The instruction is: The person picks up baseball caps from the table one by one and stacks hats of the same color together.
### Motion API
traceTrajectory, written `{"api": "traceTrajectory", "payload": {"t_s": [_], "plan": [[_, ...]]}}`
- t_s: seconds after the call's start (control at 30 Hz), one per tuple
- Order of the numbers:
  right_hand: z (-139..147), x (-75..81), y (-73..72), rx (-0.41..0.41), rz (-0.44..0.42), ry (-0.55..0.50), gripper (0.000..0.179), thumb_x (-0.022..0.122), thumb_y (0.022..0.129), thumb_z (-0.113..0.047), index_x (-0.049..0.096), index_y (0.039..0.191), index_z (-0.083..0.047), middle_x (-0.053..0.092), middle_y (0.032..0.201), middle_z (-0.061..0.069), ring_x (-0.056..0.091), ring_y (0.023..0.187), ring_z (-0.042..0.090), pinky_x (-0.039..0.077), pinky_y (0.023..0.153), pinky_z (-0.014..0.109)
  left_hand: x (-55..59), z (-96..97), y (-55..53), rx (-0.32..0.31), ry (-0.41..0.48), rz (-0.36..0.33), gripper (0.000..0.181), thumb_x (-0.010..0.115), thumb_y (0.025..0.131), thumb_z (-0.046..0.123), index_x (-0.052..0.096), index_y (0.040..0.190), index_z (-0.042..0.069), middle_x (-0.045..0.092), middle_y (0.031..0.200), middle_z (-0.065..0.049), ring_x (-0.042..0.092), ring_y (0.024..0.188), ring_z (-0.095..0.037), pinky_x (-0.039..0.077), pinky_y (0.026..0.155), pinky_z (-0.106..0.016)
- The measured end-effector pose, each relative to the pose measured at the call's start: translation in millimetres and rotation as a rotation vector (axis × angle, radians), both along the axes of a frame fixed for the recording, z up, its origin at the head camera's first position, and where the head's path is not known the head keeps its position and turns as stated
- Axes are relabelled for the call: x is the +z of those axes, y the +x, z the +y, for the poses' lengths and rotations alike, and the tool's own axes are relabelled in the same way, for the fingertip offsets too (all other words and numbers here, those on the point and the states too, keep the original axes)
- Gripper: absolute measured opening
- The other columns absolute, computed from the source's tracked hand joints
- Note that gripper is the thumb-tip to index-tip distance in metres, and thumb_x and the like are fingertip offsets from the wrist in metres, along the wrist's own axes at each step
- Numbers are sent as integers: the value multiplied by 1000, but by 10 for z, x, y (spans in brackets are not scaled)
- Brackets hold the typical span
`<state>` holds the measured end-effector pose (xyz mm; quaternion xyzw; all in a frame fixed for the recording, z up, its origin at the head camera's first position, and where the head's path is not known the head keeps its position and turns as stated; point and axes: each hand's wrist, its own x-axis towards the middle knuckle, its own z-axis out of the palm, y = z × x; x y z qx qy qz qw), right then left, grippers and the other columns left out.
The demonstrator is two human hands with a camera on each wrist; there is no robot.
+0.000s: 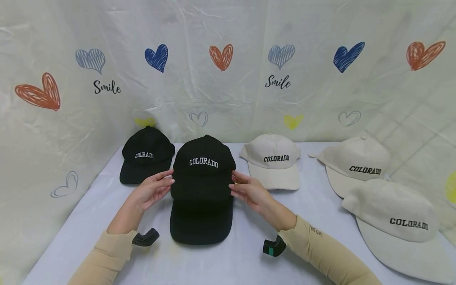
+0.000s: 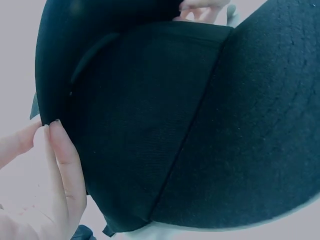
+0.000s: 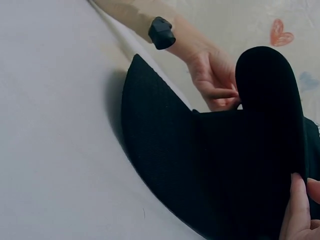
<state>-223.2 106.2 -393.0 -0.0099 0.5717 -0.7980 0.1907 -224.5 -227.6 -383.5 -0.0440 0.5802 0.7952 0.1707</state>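
Observation:
A black baseball cap (image 1: 204, 152) with white COLORADO lettering is held upright in the middle of the head view. Below its brim, a second black brim (image 1: 201, 227) juts toward me, seemingly from another black cap under or behind it; how the two fit together is hidden. My left hand (image 1: 151, 192) pinches the left edge of the upper brim between thumb and fingers. On the opposite edge, my right hand (image 1: 254, 194) pinches the same brim. In the right wrist view this brim (image 3: 267, 85) curves upward, while the lower brim (image 3: 155, 130) spreads over the white cloth.
Another black cap (image 1: 147, 152) sits at back left. Off-white COLORADO caps stand to the right: one (image 1: 272, 150) near the middle, another (image 1: 356, 158) farther right, a third (image 1: 395, 209) in front of it. A heart-printed curtain (image 1: 246, 99) hangs behind the white-covered table (image 1: 199, 265).

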Motion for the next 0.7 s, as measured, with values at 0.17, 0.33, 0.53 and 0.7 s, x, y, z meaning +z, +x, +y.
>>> {"api": "traceTrajectory", "payload": {"t_s": [0.17,0.33,0.53,0.7], "plan": [[-6,5,25,0,1,9,62,47,101,10,26,159,3,26,161,25,63,93,4,55,88,23,-3,-11,20,-13,-15,15,53,60,102,3,40,152,2,66,105,1,70,88,-6,55,85,-20],[12,2,52,-2,8,34,62,49,101,9,29,159,1,27,161,25,63,99,7,53,94,28,-18,-22,27,-31,-48,40,46,60,102,3,46,146,5,65,108,0,70,90,-7,55,87,-21],[26,-24,87,3,6,49,62,51,101,8,30,159,0,27,161,28,64,98,8,54,94,28,-29,-21,58,-49,-113,72,59,60,102,5,34,155,-1,63,113,0,69,94,-6,54,89,-22],[26,-23,121,-6,-7,38,62,50,102,7,30,160,-2,28,158,27,64,95,7,54,92,27,-29,-15,87,-37,-112,62,57,63,101,6,39,152,0,67,109,0,71,92,-8,55,87,-22]]}}
